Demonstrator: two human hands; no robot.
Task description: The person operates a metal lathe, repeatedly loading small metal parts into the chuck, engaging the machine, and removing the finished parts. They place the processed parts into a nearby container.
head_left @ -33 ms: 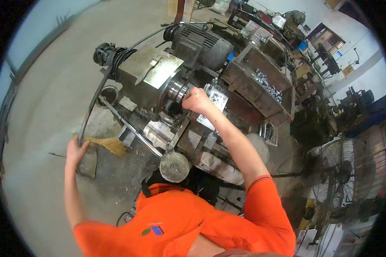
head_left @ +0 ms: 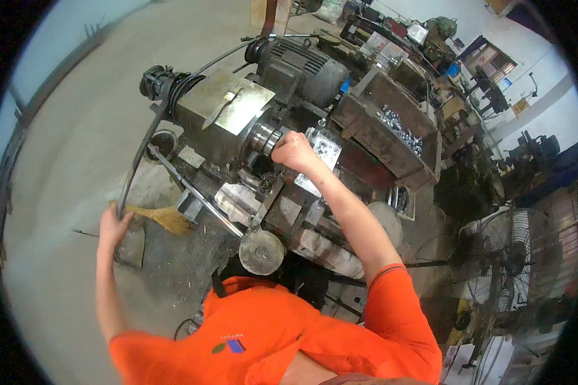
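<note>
left hand (head_left: 113, 226) clenched round lower end of lever (head_left: 133, 168), rest running up beyond fingers; right hand (head_left: 294, 152) curled at spindle (head_left: 262, 137), just left of fingers; cannot tell whether grasping anything.

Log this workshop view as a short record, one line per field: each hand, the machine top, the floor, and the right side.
Left hand: closed around the lower end of a long grey metal lever
Right hand: at the shiny round steel spindle; fingertips hidden
Machine top: slim metal tool on a shiny flat metal plate
Floor: straw-coloured broom head
Right side: small silvery metal parts in a dark open tray
</note>
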